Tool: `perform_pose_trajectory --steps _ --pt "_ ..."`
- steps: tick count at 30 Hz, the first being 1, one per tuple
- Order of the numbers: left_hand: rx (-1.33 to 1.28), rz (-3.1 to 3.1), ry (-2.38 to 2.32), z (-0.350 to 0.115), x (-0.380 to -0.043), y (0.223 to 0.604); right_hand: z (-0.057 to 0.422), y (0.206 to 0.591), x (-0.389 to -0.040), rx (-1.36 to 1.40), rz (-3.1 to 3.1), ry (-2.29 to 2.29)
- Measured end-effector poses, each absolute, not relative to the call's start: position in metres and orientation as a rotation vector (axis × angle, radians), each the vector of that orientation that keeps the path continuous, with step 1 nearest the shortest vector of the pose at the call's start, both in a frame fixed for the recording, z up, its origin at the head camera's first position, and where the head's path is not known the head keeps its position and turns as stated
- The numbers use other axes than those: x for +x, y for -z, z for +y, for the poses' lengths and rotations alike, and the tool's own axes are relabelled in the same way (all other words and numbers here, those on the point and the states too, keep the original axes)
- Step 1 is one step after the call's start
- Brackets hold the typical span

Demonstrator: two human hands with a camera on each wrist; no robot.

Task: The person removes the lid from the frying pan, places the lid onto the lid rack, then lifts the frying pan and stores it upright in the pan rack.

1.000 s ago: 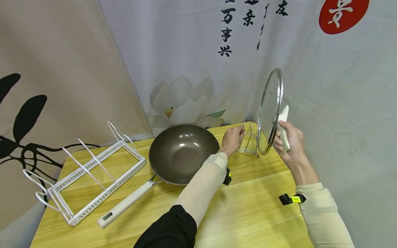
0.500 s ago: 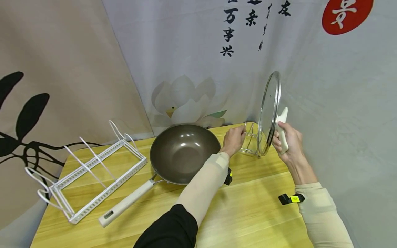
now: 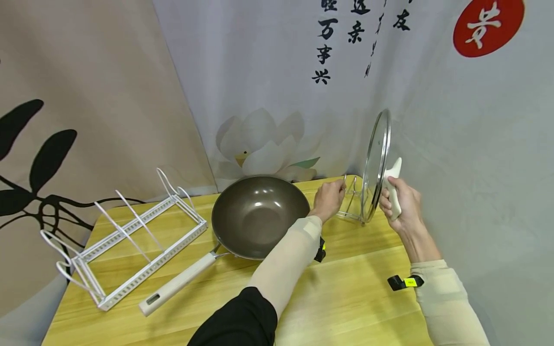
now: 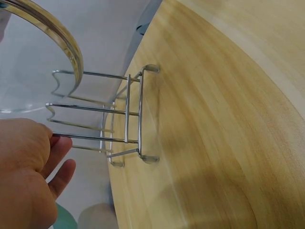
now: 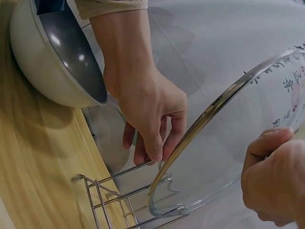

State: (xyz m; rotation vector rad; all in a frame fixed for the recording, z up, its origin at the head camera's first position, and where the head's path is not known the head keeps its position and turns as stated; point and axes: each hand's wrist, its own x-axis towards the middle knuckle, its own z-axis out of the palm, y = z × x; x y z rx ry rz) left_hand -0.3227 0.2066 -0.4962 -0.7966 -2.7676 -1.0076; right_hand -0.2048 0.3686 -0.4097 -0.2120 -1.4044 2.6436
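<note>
A small silver wire lid rack (image 3: pixel 351 204) stands at the table's back right. My left hand (image 3: pixel 329 198) pinches the top of the rack's left upright between thumb and fingers. My right hand (image 3: pixel 403 204) grips the cream handle (image 3: pixel 394 190) of a glass pot lid (image 3: pixel 375 168) with a metal rim. The lid stands nearly upright, its lower edge down among the rack's wires, as the right wrist view also shows on the lid rim (image 5: pixel 209 112). In the left wrist view the rack's wire loops (image 4: pixel 93 107) lie beside the left hand's fingers.
A brown wok (image 3: pixel 259 216) with a long cream handle (image 3: pixel 179 283) sits left of the left hand, partly behind that forearm. Farther left stands a white expandable rack (image 3: pixel 156 259) with upright dividers. A printed curtain (image 3: pixel 268 86) hangs behind the wooden table (image 3: pixel 346 293).
The lid and my right hand have moved slightly down and left relative to the rack. My left hand keeps its hold on the rack. The head view has shifted a little.
</note>
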Motion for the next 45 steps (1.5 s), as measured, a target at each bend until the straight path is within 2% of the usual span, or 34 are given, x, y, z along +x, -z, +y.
perform_pose_trajectory --steps 45 --pt "-0.823 -2.789 0.987 0.207 -0.326 0.496 0.365 0.431 -0.221 -0.384 -1.423 -2.660"
